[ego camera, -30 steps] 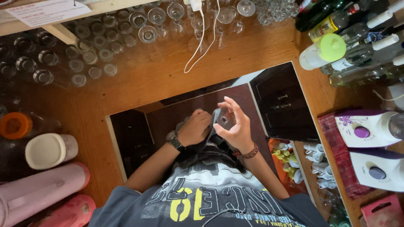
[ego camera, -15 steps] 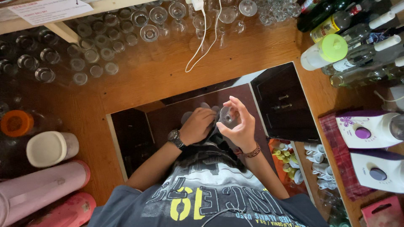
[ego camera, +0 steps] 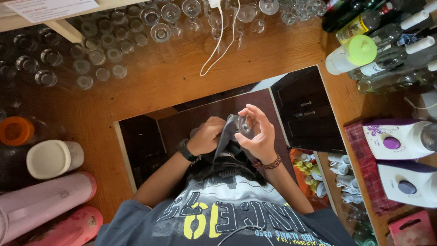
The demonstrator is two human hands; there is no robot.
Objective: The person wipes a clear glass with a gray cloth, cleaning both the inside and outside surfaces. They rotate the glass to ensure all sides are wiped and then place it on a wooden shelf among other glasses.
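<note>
Both hands are raised close together in front of my chest, over a dark opening in the wooden counter. My right hand [ego camera: 259, 136], with a beaded bracelet at the wrist, grips a small clear glass [ego camera: 244, 124] by its fingertips. My left hand [ego camera: 207, 135], with a black watch at the wrist, holds a dark grey cloth [ego camera: 223, 141] pressed against the glass. The cloth hangs down between the two hands and hides part of the glass.
Several upturned glasses [ego camera: 98, 57] stand in rows on the wooden counter [ego camera: 150, 89] ahead, with a white cable [ego camera: 218, 45] lying across it. Bottles [ego camera: 387, 36] and two white-and-purple appliances [ego camera: 400, 141] are at the right. Pink flasks [ego camera: 45, 200] and a white cup [ego camera: 52, 158] are at the left.
The hands have stayed together at the glass. The cloth has shifted against the glass and my right fingers have turned a little around it.
</note>
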